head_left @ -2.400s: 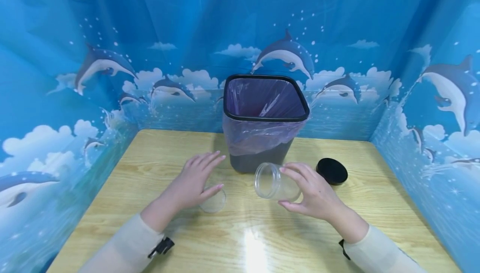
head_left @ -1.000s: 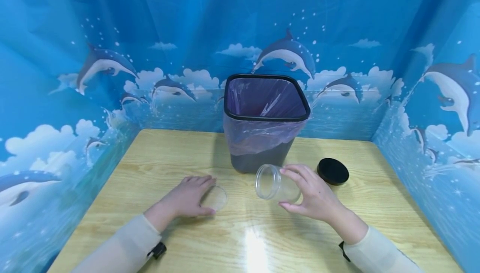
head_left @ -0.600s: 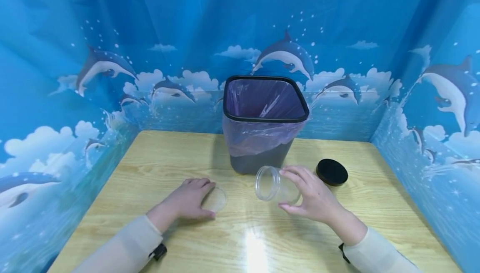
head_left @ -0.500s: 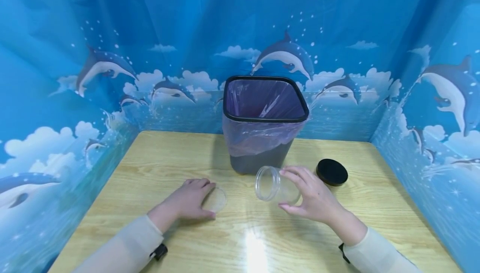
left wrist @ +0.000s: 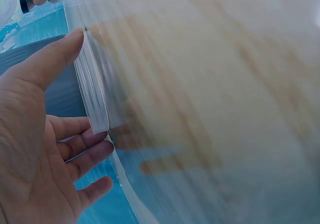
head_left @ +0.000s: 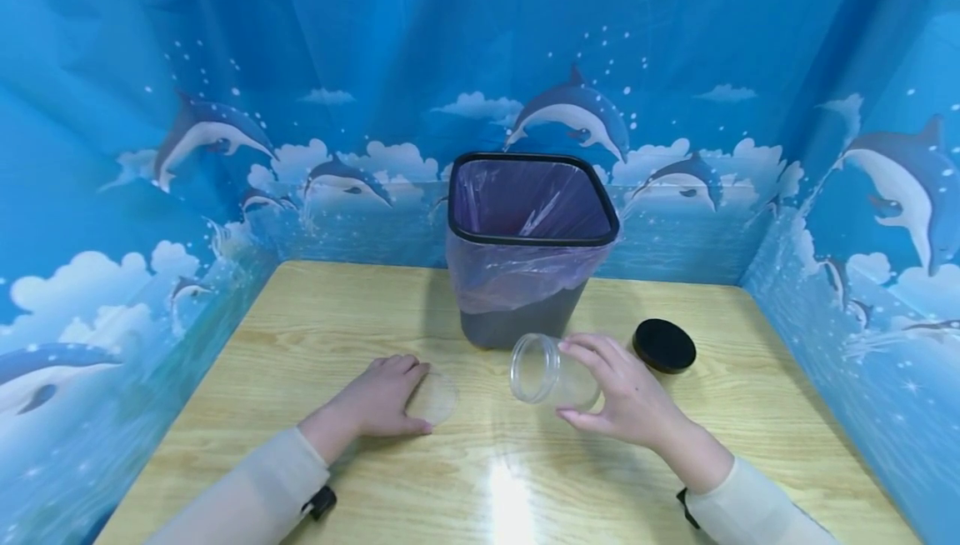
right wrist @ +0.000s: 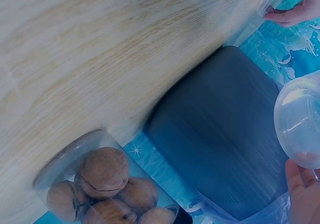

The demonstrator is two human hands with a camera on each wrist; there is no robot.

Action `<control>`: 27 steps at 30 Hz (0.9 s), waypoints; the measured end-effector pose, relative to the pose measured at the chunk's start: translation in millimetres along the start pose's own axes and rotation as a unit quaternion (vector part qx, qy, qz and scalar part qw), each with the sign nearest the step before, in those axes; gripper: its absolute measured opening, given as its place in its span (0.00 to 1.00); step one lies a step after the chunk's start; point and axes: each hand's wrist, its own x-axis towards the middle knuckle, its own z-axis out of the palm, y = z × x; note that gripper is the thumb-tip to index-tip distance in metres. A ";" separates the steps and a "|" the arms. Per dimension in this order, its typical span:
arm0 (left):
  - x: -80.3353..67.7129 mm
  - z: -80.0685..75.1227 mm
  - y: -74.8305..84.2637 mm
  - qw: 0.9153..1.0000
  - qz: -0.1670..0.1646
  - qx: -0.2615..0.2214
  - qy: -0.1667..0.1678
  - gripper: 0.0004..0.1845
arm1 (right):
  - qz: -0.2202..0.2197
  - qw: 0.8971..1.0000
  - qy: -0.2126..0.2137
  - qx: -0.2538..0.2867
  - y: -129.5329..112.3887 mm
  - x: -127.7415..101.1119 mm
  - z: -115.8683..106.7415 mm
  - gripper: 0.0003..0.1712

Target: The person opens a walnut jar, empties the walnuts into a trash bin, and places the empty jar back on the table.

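While right hand point(head_left: 630, 399) grips jar point(head_left: 558, 380), fingers point(head_left: 592, 357) curved

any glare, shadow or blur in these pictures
Head view: white glare on the near part of the table, soft shadow left of the bin; left wrist view: dim, wood grain blurred, left hand partly mirrored in the table; right wrist view: dim and bluish, bright highlights on the clear jar.
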 end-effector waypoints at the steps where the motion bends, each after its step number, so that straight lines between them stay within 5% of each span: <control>1: 0.0 0.0 0.2 1.000 0.000 0.000 0.001 0.51 | 0.000 1.000 -0.001 0.000 0.1 -0.1 0.4 0.44; 27: 0.7 -23.4 9.8 0.998 0.021 0.007 0.057 0.50 | 0.005 1.000 0.001 -0.006 -1.3 -1.6 2.2 0.44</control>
